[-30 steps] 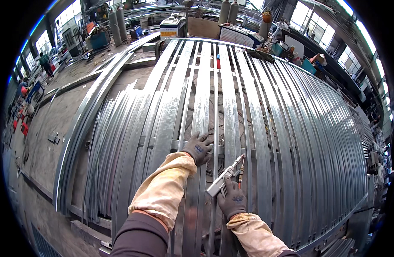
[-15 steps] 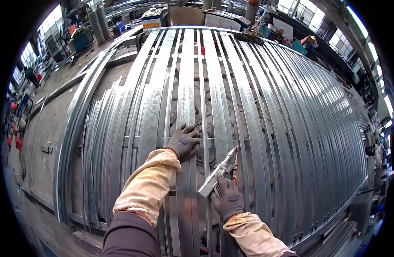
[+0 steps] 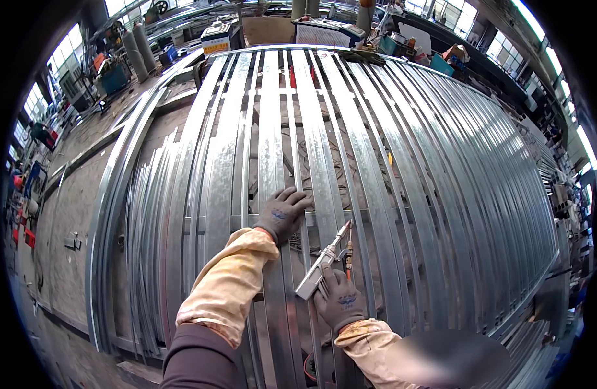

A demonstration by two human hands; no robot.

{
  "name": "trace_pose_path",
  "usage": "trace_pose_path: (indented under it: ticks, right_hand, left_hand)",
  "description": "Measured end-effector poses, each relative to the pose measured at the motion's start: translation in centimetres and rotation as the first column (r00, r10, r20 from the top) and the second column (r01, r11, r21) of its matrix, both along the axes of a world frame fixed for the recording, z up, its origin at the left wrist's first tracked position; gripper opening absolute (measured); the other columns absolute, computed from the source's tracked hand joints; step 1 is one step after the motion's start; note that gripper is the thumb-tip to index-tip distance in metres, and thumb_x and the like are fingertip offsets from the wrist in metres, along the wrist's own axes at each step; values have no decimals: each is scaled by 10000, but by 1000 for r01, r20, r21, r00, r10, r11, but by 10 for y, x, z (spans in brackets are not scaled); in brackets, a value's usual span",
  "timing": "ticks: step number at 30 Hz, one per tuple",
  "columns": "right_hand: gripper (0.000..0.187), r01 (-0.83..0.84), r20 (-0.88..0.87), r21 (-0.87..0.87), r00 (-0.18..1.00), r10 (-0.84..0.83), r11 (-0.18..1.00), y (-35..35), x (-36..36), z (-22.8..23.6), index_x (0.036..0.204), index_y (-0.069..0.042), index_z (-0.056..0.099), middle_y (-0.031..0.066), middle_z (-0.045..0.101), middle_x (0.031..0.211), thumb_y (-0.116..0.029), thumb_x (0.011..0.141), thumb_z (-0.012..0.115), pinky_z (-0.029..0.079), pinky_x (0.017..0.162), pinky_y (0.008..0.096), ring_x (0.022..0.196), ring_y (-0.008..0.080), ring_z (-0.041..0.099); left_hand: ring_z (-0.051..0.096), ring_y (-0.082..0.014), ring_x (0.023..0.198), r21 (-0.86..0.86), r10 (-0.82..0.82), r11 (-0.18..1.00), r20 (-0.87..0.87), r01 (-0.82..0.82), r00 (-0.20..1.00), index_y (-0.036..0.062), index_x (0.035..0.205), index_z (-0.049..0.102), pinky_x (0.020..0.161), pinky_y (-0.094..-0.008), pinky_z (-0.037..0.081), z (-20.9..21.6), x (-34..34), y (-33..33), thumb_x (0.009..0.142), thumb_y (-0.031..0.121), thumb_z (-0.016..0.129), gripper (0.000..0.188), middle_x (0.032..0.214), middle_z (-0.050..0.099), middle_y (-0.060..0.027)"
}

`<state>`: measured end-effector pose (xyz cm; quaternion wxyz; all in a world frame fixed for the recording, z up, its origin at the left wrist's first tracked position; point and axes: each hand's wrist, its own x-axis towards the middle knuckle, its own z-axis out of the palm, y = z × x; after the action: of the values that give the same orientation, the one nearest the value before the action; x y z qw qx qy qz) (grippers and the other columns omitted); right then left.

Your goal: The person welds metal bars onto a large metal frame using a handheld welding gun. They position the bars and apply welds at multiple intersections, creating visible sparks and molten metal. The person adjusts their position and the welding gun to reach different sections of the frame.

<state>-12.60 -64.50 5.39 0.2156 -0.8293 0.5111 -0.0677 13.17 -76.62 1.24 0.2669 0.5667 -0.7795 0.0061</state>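
Left hand (image 3: 282, 212) flat on strips (image 3: 324, 155), right hand (image 3: 340, 299) gripping torch (image 3: 323, 262)

Right forearm (image 3: 402, 353) partly blurred; welding torch (image 3: 324, 262) tip too small to tell.

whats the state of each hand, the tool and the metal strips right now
left hand: gloved, palm down, pressing flat on the strips
right hand: gloved, closed around the tool
tool: held tilted, tip pointing at a strip
metal strips: lying side by side in long rows

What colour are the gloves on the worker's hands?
Dark grey; seen in the head view on the left hand and right hand.
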Motion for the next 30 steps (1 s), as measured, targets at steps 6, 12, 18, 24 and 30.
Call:
trace_pose_path:
  ticks: [6,12,18,24,30]
  right_hand:
    - [655,2,73,-103,997,5,995,4,5,-11,1409,-123,481,156,591,1197,-257,799,679,526,877,474,1049,367,628]
    - [723,-5,-14,-146,1000,3,989,6,-2,-11,1425,-121,473,151,592,1215,-310,766,699,517,905,463,1090,346,622]
    - [784,17,-27,-34,999,-18,999,10,2,-4,1477,-175,411,156,561,1254,-338,770,708,526,903,473,1072,365,631]
    - [831,-7,-126,-70,992,-2,998,8,-4,-5,1489,-177,375,180,555,1264,-392,772,736,545,891,465,1086,365,646]
    - [944,-58,-77,-109,996,50,992,3,-12,-17,1525,-88,305,220,550,1280,-365,748,765,518,946,443,1131,363,625]
  left_hand:
    - [458,-346,1361,102,105,988,138,-120,985,176,1349,570,1143,-512,325,-7,0,22,924,249,597,432,1424,541,-97]
    - [463,-379,1318,91,182,980,-24,-179,983,126,1287,576,1123,-512,330,23,-23,136,821,241,677,491,1376,546,-147]
    - [428,-396,1334,165,486,870,-120,-465,866,115,1297,568,1106,-524,331,51,-66,332,809,273,708,531,1384,515,-160]
    - [432,-430,1325,225,776,624,-72,-748,626,105,1276,592,1104,-545,328,43,-154,528,794,260,696,516,1380,526,-182]
    - [402,-432,1322,285,883,440,34,-852,468,82,1277,577,1105,-556,312,34,-235,616,762,261,727,565,1407,474,-222]
